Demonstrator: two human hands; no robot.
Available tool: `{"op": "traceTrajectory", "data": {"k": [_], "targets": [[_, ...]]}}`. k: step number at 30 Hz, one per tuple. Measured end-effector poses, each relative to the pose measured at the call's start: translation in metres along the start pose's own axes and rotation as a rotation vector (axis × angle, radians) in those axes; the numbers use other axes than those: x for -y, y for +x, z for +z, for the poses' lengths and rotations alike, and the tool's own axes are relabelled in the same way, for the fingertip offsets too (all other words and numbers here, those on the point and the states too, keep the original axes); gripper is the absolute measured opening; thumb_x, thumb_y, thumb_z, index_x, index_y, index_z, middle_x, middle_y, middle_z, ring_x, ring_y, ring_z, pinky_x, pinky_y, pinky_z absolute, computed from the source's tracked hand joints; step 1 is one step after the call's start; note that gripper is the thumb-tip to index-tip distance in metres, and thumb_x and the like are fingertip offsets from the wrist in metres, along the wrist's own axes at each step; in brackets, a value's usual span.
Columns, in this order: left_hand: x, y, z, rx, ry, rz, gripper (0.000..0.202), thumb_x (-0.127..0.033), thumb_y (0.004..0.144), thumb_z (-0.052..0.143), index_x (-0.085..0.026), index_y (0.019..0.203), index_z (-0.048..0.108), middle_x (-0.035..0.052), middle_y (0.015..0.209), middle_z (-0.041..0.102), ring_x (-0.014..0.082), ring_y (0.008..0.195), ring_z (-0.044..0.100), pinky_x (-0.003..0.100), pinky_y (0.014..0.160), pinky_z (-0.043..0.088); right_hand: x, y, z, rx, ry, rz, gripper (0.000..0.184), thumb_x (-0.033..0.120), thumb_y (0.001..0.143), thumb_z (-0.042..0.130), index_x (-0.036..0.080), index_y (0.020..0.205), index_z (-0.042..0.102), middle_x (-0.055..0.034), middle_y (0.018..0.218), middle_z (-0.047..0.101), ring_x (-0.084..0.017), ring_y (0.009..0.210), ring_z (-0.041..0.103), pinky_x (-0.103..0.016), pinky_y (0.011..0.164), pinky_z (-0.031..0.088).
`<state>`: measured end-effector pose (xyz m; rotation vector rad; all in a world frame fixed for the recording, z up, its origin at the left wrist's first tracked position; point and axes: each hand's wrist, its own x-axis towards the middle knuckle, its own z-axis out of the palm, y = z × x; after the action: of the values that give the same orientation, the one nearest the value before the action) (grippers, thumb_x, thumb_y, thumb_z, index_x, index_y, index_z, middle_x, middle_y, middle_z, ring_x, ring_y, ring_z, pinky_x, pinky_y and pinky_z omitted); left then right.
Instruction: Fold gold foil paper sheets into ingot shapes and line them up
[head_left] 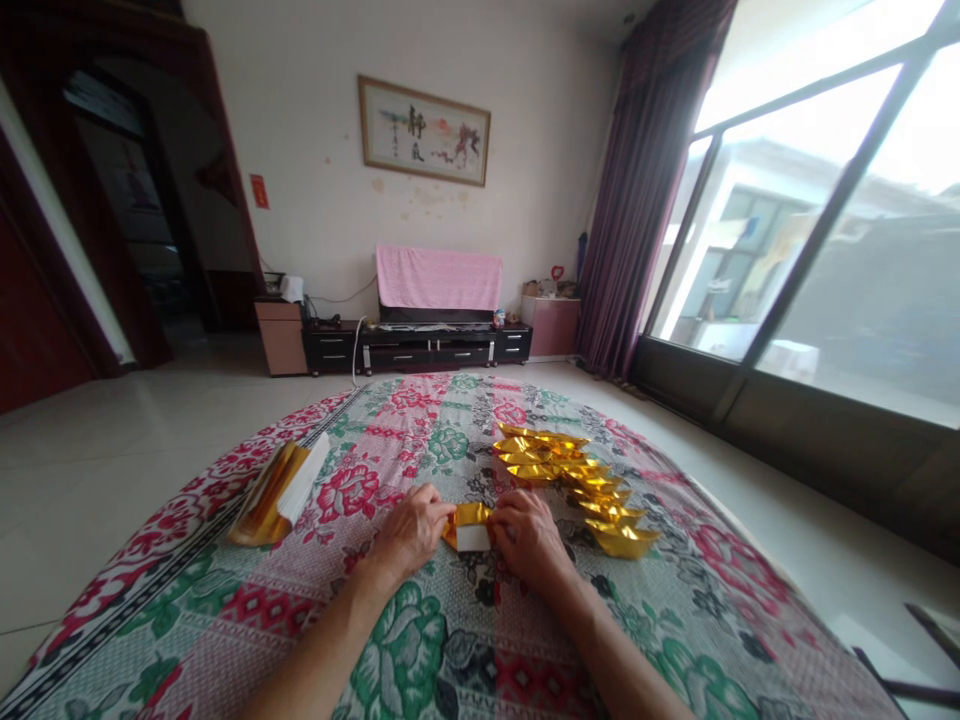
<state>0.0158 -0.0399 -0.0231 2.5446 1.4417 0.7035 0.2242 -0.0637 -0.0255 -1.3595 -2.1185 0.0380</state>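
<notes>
Between my two hands, over the patterned tablecloth, is a partly folded sheet of gold foil paper [472,515] with a white patch of its back showing. My left hand [416,525] pinches its left edge between thumb and fingers. At the opposite edge, my right hand [529,530] is closed on the paper with bent fingers. Right of my right hand lie several folded gold paper ingots [619,538], boat-shaped with pointed ends, in a slanting row. A stack of gold and white paper sheets [281,490] rests left of my left hand.
A round table with a floral cloth [405,640] fills the foreground. Beyond it stand a low black TV cabinet [405,355] and a television under a pink towel [439,277]. Purple curtains [622,200] and a large window are on the right, a dark doorway on the left.
</notes>
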Motion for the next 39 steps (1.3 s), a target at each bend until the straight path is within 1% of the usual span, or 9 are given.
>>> {"op": "traceTrajectory", "data": {"k": [5, 10, 13, 16, 20, 24, 28, 34, 39], "targets": [[-0.01, 0.001, -0.003, 0.004, 0.079, 0.068, 0.029, -0.015, 0.086, 0.038, -0.02, 0.083, 0.066, 0.0052, 0.085, 0.055, 0.0162, 0.084, 0.048, 0.026, 0.073, 0.04, 0.002, 0.004, 0.0, 0.063, -0.017, -0.08, 0.017, 0.016, 0.082, 0.049, 0.02, 0.075, 0.065, -0.0027, 0.086, 0.062, -0.015, 0.084, 0.052, -0.029, 0.079, 0.036], [-0.013, 0.003, -0.001, 0.034, 0.055, 0.126, 0.031, -0.016, 0.087, 0.035, -0.019, 0.082, 0.066, 0.0054, 0.084, 0.057, 0.0173, 0.082, 0.048, 0.027, 0.073, 0.04, 0.003, 0.004, 0.003, 0.088, 0.055, -0.094, 0.02, 0.011, 0.082, 0.045, 0.019, 0.084, 0.063, -0.0031, 0.083, 0.061, -0.014, 0.08, 0.052, -0.026, 0.075, 0.038], [-0.013, 0.003, 0.0, 0.03, 0.039, 0.123, 0.03, -0.014, 0.086, 0.035, -0.019, 0.086, 0.065, 0.005, 0.082, 0.057, 0.0177, 0.082, 0.048, 0.027, 0.073, 0.04, 0.004, 0.003, 0.002, 0.082, 0.081, -0.094, 0.022, 0.01, 0.083, 0.044, 0.019, 0.086, 0.063, -0.0032, 0.086, 0.06, -0.014, 0.081, 0.052, -0.026, 0.077, 0.038], [-0.012, 0.002, 0.002, -0.008, 0.01, 0.101, 0.028, -0.011, 0.084, 0.035, -0.018, 0.091, 0.061, 0.0048, 0.084, 0.057, 0.0171, 0.084, 0.05, 0.026, 0.074, 0.04, 0.005, 0.002, 0.002, 0.073, 0.088, -0.082, 0.023, 0.01, 0.082, 0.044, 0.02, 0.085, 0.064, -0.0036, 0.089, 0.06, -0.015, 0.083, 0.053, -0.027, 0.078, 0.039], [-0.008, 0.001, 0.005, -0.039, -0.011, 0.061, 0.024, -0.008, 0.08, 0.038, -0.018, 0.082, 0.059, 0.0035, 0.08, 0.057, 0.0154, 0.08, 0.052, 0.025, 0.074, 0.04, 0.003, 0.0, 0.006, 0.021, 0.113, -0.047, 0.023, 0.007, 0.08, 0.044, 0.02, 0.084, 0.063, -0.0033, 0.092, 0.061, -0.015, 0.084, 0.053, -0.027, 0.08, 0.039], [-0.005, 0.002, 0.008, -0.009, 0.045, 0.08, 0.023, -0.009, 0.08, 0.039, -0.018, 0.076, 0.06, 0.0029, 0.078, 0.058, 0.0152, 0.079, 0.053, 0.024, 0.072, 0.04, 0.001, -0.001, 0.012, -0.011, 0.123, -0.052, 0.02, 0.007, 0.078, 0.046, 0.02, 0.078, 0.061, -0.0024, 0.089, 0.061, -0.015, 0.084, 0.052, -0.027, 0.08, 0.038], [-0.009, 0.004, 0.009, 0.046, 0.153, 0.07, 0.027, -0.014, 0.083, 0.036, -0.018, 0.074, 0.061, 0.0042, 0.078, 0.059, 0.0159, 0.076, 0.054, 0.025, 0.07, 0.04, 0.002, -0.001, 0.013, -0.022, 0.098, -0.054, 0.019, 0.007, 0.077, 0.047, 0.02, 0.077, 0.061, -0.0022, 0.088, 0.061, -0.015, 0.084, 0.052, -0.026, 0.08, 0.037], [-0.019, 0.004, 0.004, 0.106, 0.19, 0.042, 0.026, -0.016, 0.084, 0.036, -0.017, 0.078, 0.061, 0.0052, 0.08, 0.062, 0.0165, 0.076, 0.056, 0.025, 0.069, 0.042, 0.005, -0.002, 0.011, -0.009, 0.064, -0.052, 0.018, 0.01, 0.08, 0.048, 0.02, 0.077, 0.062, -0.0029, 0.086, 0.062, -0.015, 0.082, 0.053, -0.025, 0.079, 0.037], [-0.018, 0.0, -0.001, 0.06, 0.107, 0.04, 0.028, -0.009, 0.078, 0.038, -0.02, 0.094, 0.059, 0.0038, 0.085, 0.065, 0.0161, 0.081, 0.059, 0.025, 0.071, 0.043, 0.006, -0.002, 0.011, -0.018, 0.047, -0.005, 0.015, 0.013, 0.081, 0.048, 0.02, 0.078, 0.061, -0.0041, 0.085, 0.062, -0.015, 0.081, 0.053, -0.025, 0.077, 0.037]]}}
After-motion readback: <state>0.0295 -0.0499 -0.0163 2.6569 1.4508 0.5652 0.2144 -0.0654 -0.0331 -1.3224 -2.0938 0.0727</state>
